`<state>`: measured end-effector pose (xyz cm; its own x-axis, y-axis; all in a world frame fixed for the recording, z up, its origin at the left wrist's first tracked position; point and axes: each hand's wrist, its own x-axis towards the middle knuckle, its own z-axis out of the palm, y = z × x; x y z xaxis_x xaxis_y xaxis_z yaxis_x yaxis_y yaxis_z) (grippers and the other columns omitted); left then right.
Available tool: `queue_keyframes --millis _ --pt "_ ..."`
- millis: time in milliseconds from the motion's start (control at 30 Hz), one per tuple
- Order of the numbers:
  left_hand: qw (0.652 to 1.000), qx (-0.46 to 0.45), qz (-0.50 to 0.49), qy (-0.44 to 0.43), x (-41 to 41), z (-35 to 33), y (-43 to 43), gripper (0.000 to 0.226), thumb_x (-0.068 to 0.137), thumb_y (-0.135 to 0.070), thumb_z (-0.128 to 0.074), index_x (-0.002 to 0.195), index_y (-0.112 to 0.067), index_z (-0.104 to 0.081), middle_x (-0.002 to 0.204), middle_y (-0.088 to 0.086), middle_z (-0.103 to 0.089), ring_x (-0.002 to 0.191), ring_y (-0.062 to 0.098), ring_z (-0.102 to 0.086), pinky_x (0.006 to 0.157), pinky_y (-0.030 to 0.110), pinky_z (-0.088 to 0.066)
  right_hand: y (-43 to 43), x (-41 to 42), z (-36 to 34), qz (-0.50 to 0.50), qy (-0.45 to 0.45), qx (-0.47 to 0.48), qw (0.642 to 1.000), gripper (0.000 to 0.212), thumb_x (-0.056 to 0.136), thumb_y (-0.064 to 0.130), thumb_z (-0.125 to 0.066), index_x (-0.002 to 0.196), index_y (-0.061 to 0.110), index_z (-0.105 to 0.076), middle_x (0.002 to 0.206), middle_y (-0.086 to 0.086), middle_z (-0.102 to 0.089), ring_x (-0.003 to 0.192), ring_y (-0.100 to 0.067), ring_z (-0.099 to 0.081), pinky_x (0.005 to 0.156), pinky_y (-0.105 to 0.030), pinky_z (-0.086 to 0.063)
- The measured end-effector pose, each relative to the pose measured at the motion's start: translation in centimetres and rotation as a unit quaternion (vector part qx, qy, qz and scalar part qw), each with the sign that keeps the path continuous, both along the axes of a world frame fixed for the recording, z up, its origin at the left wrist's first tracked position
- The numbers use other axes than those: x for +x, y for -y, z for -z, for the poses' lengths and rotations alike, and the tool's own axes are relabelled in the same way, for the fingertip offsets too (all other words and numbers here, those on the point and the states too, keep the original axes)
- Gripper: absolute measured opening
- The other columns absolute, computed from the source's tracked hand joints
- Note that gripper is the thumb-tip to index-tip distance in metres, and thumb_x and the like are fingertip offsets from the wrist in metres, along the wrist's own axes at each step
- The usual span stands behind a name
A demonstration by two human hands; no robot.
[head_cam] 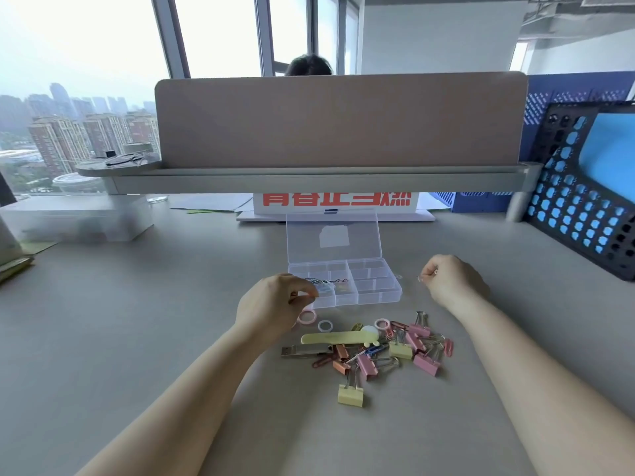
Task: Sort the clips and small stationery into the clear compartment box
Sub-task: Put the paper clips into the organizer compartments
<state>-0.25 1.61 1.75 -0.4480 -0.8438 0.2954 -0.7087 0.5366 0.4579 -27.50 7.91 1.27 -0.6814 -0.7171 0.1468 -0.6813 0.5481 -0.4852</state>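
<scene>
Grip, right hand (450,281): tiny item (420,278), indistinct; left hand (271,304) hides box (374,286) corner.

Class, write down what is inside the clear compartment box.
Paper clips lie in the left-hand compartments of the box; the right-hand ones show nothing. The left hand covers the near-left corner, so that part is hidden.

Pink clips (426,364) and pale yellow clips (350,395) lie on a grey desk (137,321). The box (378,290) is clear, the divider (340,121) beige. At the right edge stands a black rack (584,214), blue showing through its holes.
</scene>
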Motion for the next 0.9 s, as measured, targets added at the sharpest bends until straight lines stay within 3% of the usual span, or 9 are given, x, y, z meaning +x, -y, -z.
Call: queue_keyframes --millis 200,267,333,400,500,567,633,800,900 --pt "1.0 0.01 0.017 -0.002 0.5 0.1 0.2 0.012 0.088 -0.03 -0.061 0.089 -0.036 -0.072 0.084 -0.017 -0.06 0.076 0.01 -0.055 0.062 0.023 -0.041 -0.5 -0.4 -0.3 -0.044 0.076 -0.039 0.995 0.018 0.078 0.025 -0.073 0.08 0.021 -0.056 0.089 -0.001 -0.059 0.083 -0.024 -0.056 0.065 -0.028 -0.04" --pt "0.999 0.025 0.013 -0.025 0.6 0.3 0.3 0.011 0.087 -0.031 -0.063 0.088 -0.036 -0.072 0.073 -0.019 -0.061 0.065 0.005 -0.053 0.057 0.021 -0.039 -0.5 -0.5 -0.4 -0.047 0.082 -0.031 0.995 0.017 0.079 0.022 -0.074 0.081 0.02 -0.058 0.092 -0.001 -0.057 0.09 -0.025 -0.057 0.071 -0.028 -0.042" --pt "0.997 0.04 0.008 -0.06 0.7 0.6 0.4 0.008 0.084 -0.031 -0.066 0.089 -0.035 -0.072 0.048 -0.016 -0.049 0.049 0.005 -0.043 0.053 0.022 -0.032 -0.5 -0.3 -0.4 -0.045 0.082 -0.02 0.995 0.015 0.08 0.021 -0.072 0.072 0.018 -0.06 0.084 -0.003 -0.06 0.092 -0.028 -0.061 0.072 -0.029 -0.044" --pt "0.995 0.042 0.01 -0.088 0.9 0.7 0.7 0.011 0.083 -0.032 -0.068 0.093 -0.033 -0.071 0.044 -0.006 -0.035 0.043 0.01 -0.034 0.054 0.025 -0.028 -0.3 -0.3 -0.4 -0.045 0.082 -0.016 0.995 0.015 0.081 0.021 -0.071 0.076 0.009 -0.065 0.081 -0.008 -0.063 0.09 -0.031 -0.062 0.067 -0.027 -0.04" --pt "0.994 0.035 -0.013 -0.1 1.2 0.8 1.0 0.013 0.084 -0.033 -0.067 0.097 -0.032 -0.069 0.05 -0.003 -0.034 0.042 0.009 -0.039 0.055 0.027 -0.03 -0.6 -0.8 -0.7 -0.052 0.188 -0.091 0.976 0.016 0.083 0.017 -0.071 0.093 0.009 -0.061 0.076 -0.004 -0.052 0.067 -0.021 -0.05 0.055 -0.021 -0.038" --pt "0.993 0.028 -0.042 -0.103 1.2 0.9 1.3 0.017 0.085 -0.035 -0.065 0.101 -0.03 -0.068 0.051 -0.005 -0.04 0.048 0.007 -0.043 0.055 0.026 -0.033 -1.2 -1.6 -1.1 -0.03 0.262 -0.129 0.956 0.01 0.084 0.016 -0.07 0.082 0.012 -0.061 0.055 0.0 -0.04 0.044 -0.013 -0.03 0.034 -0.017 -0.024" --pt "0.993 0.025 -0.067 -0.094 1.3 0.9 1.5 0.024 0.085 -0.04 -0.063 0.106 -0.028 -0.067 0.055 -0.009 -0.047 0.056 0.007 -0.049 0.054 0.025 -0.035 -1.7 -2.2 -1.1 -0.017 0.241 -0.107 0.964 0.013 0.082 0.015 -0.072 0.076 0.009 -0.062 0.05 0.0 -0.037 0.042 -0.012 -0.026 0.038 -0.019 -0.021" --pt "0.995 0.02 -0.081 -0.05 0.9 1.0 1.7 0.042 0.083 -0.049 -0.062 0.118 -0.024 -0.064 0.075 -0.008 -0.057 0.079 0.019 -0.055 0.066 0.026 -0.042 -1.1 -2.2 -0.7 -0.016 0.102 0.033 0.994 0.032 0.075 0.027 -0.078 0.074 -0.004 -0.067 0.065 -0.01 -0.056 0.067 -0.027 -0.05 0.059 -0.026 -0.036" --pt "0.994 0.015 -0.096 -0.041 0.8 1.0 1.7 0.047 0.082 -0.052 -0.061 0.121 -0.026 -0.061 0.076 -0.008 -0.054 0.08 0.019 -0.053 0.064 0.026 -0.039 -1.2 -2.1 -0.9 0.024 0.029 0.079 0.996 0.05 0.075 0.042 -0.075 0.056 0.009 -0.042 0.06 -0.007 -0.043 0.066 -0.027 -0.043 0.048 -0.027 -0.027"
